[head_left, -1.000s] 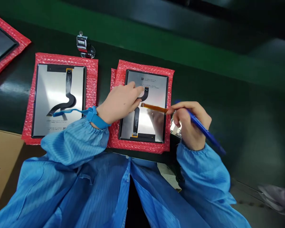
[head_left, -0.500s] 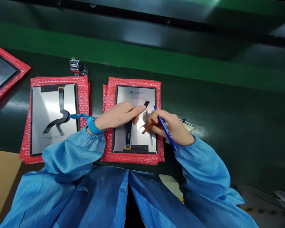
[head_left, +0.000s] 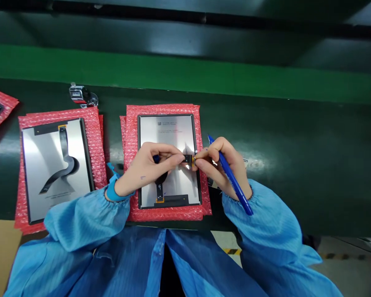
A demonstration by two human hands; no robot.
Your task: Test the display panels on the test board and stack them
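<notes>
Now the two hands have come together above the right-hand screen panel (head_left: 185, 187), which lies on pink bubble wrap (head_left: 167, 215) on the dark table (head_left: 284, 165). The left hand (head_left: 151, 165) pinches the black ribbon cable (head_left: 188, 159) near its end; the right hand (head_left: 233, 163) pinches the orange strip (head_left: 193, 161), a blue pen (head_left: 235, 183) tucked in its grip. Ribbon and strip, apart a moment ago, now meet, though whether they are joined seems too small to tell.

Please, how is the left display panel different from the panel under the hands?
The left panel has its cable joined at the far edge; the worked-on panel has its cable joined at the near edge.
The left panel lies turned; the worked-on panel lies nearly straight.
Both have silvery surfaces and rest on red bubble wrap.
</notes>
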